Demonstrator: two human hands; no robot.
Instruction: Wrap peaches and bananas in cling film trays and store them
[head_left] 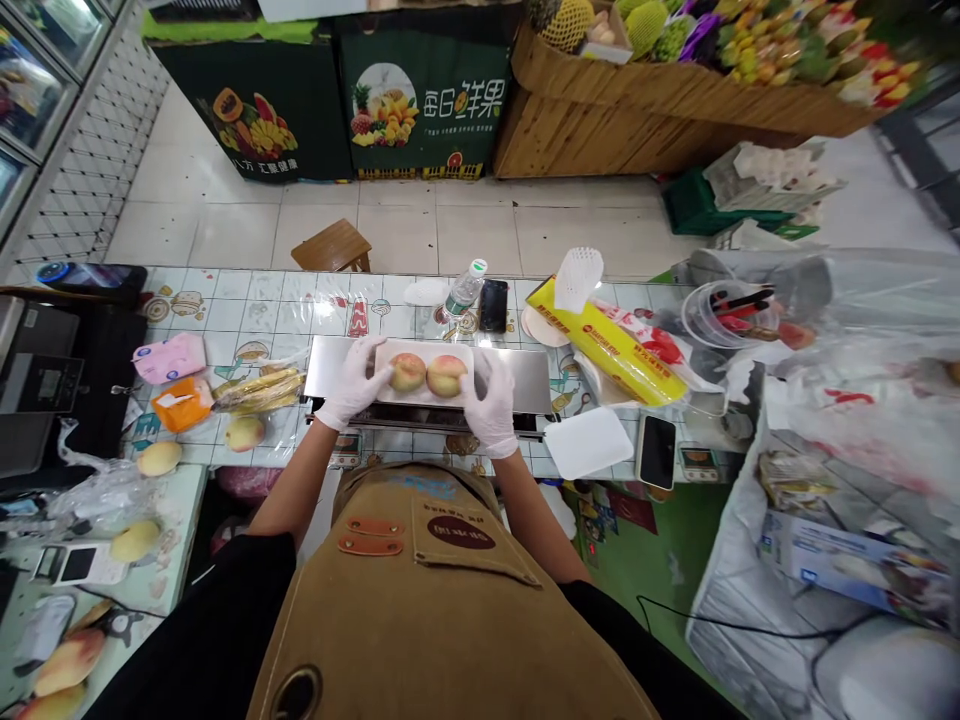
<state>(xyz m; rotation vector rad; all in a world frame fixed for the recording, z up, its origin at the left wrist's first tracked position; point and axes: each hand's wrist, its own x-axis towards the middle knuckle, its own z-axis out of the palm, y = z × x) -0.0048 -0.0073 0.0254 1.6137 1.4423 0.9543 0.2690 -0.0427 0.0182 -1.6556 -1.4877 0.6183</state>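
A white foam tray (425, 351) rests on a long silver metal appliance (531, 383). Two peaches sit side by side in it, a left peach (407, 372) and a right peach (446, 376). My left hand (354, 388), in a clear glove, grips the tray's left end, with its thumb close to the left peach. My gloved right hand (491, 405) grips the other end, its thumb against the right peach. Parts of the tray's ends are hidden under my fingers.
Right of the appliance lie a white tray (589, 443), a yellow cling-film box (611, 340) and a phone (656, 452). Behind it stand a water bottle (465, 288) and a dark phone (493, 306). Left are an orange packet (182, 404) and a loose peach (244, 432).
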